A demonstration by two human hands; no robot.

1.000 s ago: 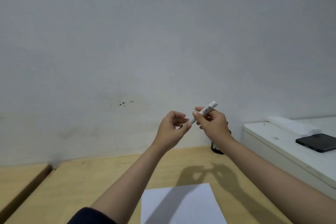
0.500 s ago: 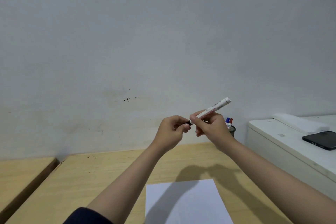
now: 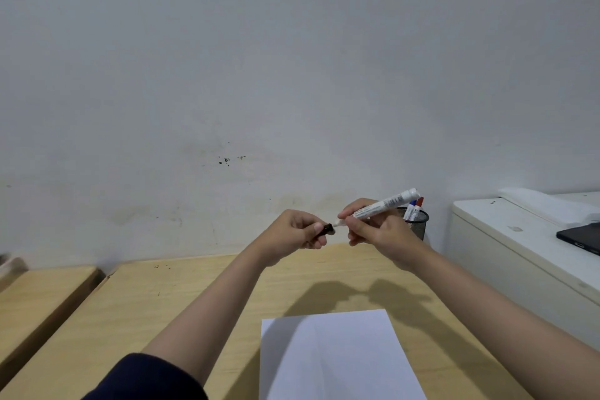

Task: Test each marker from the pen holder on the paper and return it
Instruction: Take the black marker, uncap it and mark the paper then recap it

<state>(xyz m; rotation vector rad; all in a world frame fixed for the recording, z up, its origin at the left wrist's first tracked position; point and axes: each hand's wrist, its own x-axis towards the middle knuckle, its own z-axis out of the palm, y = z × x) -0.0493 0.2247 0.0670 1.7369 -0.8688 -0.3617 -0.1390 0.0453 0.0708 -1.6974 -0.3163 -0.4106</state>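
My right hand (image 3: 378, 230) grips a white marker (image 3: 384, 204), its barrel slanting up to the right above the desk. My left hand (image 3: 293, 234) pinches the marker's black cap (image 3: 327, 229), which sits a small gap away from the marker's tip. Behind my right hand a black mesh pen holder (image 3: 418, 224) stands at the wall, holding a blue-capped and a red-capped marker (image 3: 415, 206). A blank white sheet of paper (image 3: 334, 357) lies on the wooden desk (image 3: 162, 305) near me, below both hands.
A white cabinet (image 3: 506, 247) stands to the right with a black phone (image 3: 581, 237) on top. A second wooden surface (image 3: 39, 299) lies to the left across a gap. A grey wall closes the back.
The cap has come off the marker: my left hand has pulled it a little to the left, and the marker's tip now shows. The camera has tilted slightly down.
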